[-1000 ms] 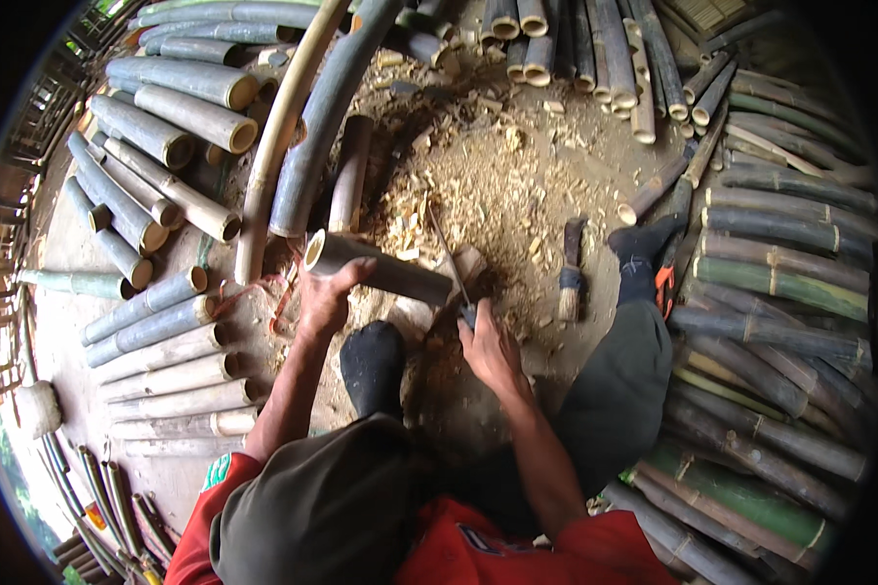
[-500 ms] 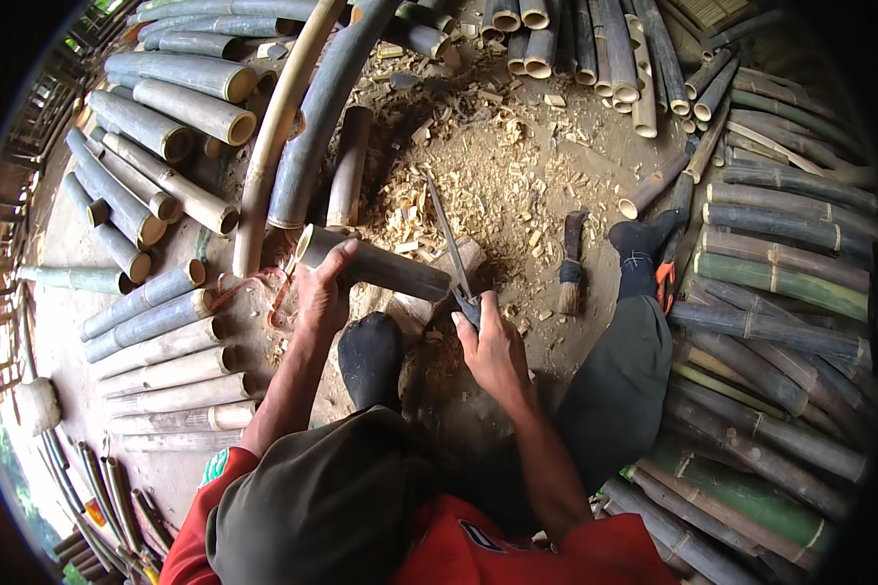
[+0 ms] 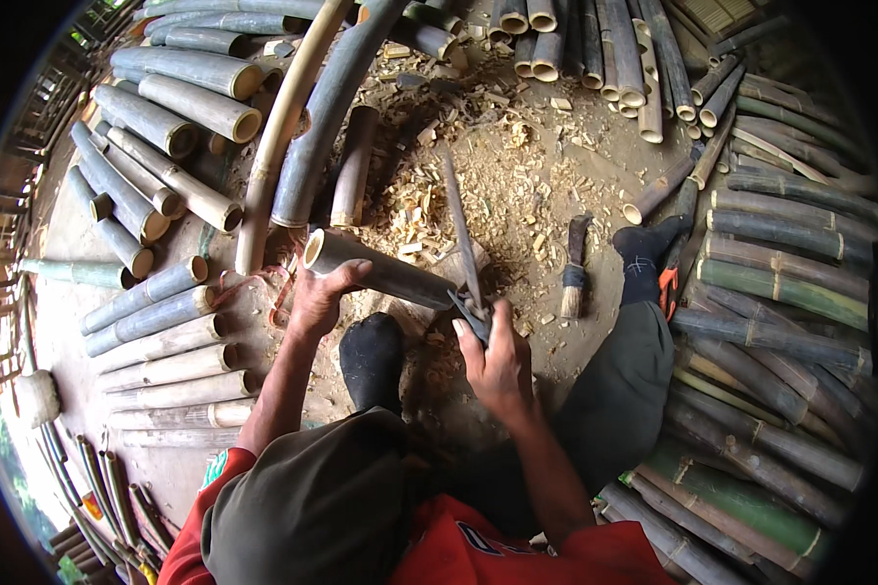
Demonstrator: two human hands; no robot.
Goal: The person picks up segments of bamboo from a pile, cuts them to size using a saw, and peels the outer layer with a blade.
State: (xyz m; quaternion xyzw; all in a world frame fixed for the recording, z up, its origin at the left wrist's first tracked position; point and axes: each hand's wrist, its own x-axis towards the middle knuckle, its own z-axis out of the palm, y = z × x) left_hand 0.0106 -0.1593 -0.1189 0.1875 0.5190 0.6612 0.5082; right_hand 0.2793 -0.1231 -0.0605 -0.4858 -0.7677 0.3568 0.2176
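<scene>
My left hand [image 3: 317, 300] is closed around a short, dark bamboo tube [image 3: 398, 275] near its pale open end, thumb along the side. The tube slants down to the right over a wooden block [image 3: 412, 314], partly hidden; whether it touches the block I cannot tell. In my right hand [image 3: 499, 363] is a knife [image 3: 459, 222] with a long, narrow blade pointing away from me. The lower blade is at the tube's right end. My fingers hide most of the handle. My socked left foot [image 3: 372, 356] is just below the tube.
Pale wood chips [image 3: 507, 161] cover the ground ahead. A short-handled brush [image 3: 574, 268] lies to the right, near orange-handled cutters [image 3: 667, 290]. Bamboo lengths [image 3: 171, 366] line the left side, and more bamboo [image 3: 790, 249] is stacked at right. Two long poles [image 3: 317, 136] rise ahead-left.
The knife's blade has swung more upright, its tip moving right and farther away. My left hand has shifted its hold lower on the tube, which stays nearly in place.
</scene>
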